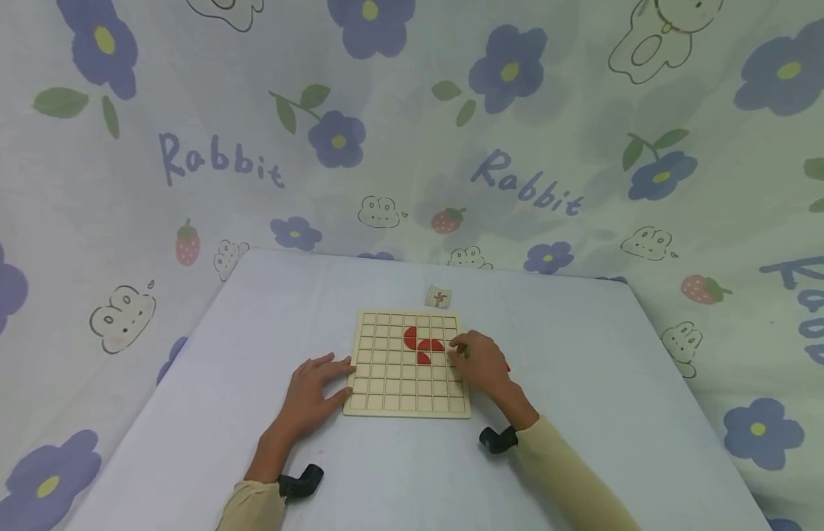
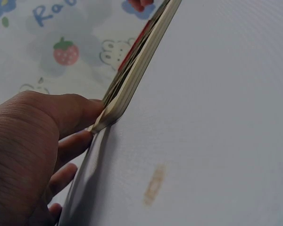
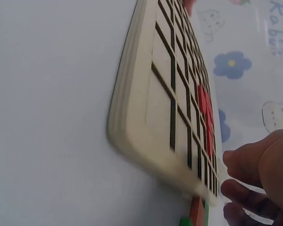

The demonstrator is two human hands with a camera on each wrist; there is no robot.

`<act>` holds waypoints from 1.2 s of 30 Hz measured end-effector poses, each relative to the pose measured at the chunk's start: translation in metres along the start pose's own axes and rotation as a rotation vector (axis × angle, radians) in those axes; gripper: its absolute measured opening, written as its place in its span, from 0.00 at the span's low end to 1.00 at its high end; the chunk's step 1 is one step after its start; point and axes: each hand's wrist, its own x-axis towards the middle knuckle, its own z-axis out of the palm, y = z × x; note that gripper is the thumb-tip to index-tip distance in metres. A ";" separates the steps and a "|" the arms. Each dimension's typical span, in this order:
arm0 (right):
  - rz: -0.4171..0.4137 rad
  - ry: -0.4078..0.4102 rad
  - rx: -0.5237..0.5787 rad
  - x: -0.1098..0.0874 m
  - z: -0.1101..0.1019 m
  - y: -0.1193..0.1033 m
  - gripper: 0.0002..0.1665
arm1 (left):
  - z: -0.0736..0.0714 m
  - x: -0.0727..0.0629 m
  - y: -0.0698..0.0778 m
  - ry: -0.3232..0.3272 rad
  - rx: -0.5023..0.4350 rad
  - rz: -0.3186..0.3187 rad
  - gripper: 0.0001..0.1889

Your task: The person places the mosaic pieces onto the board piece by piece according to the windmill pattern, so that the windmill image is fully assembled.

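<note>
- The wooden board [image 1: 393,389] lies flat on the white surface [image 1: 398,472], marked off in a grid of squares; taken as a clock with 12 at its far edge in the head view, it sets the directions here;
- red pieces [image 1: 423,358] with rounded edges sit in squares around 1 o'clock from its middle; two make a half-disc bulging towards 9, two more a half-disc bulging towards 12, and a single one lies nearer 6;
- the left hand [image 1: 312,392] lies between 8 and 9 o'clock, thumb and fingers apart and extended, tips touching the board's edge;
- the right hand [image 1: 479,361] is at 3 o'clock, over the board's edge, fingers loosely bent; the right wrist view shows the thumb and fingers apart, nothing visible between them;
- in that view a reddish block [image 3: 196,213] and a green block [image 3: 185,221] show just past the board's edge, partly hidden;
- a small printed card [image 1: 439,296] lies at 1 o'clock, just beyond the far edge;
- a patterned cloth [image 1: 412,162] with flowers, rabbits and strawberries hangs past 12.
</note>
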 end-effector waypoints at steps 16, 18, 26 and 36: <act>0.098 -0.066 -0.077 -0.023 -0.028 0.049 0.14 | -0.003 -0.001 0.002 -0.002 -0.017 -0.001 0.19; 0.105 -0.065 -0.040 -0.024 -0.028 0.052 0.12 | -0.002 0.000 0.001 -0.003 -0.017 -0.005 0.19; 0.068 -0.071 0.062 -0.025 -0.028 0.058 0.17 | -0.001 0.000 0.001 -0.010 -0.009 -0.017 0.19; 0.077 -0.041 0.130 -0.022 -0.028 0.065 0.17 | -0.001 0.001 0.004 -0.001 -0.012 -0.005 0.19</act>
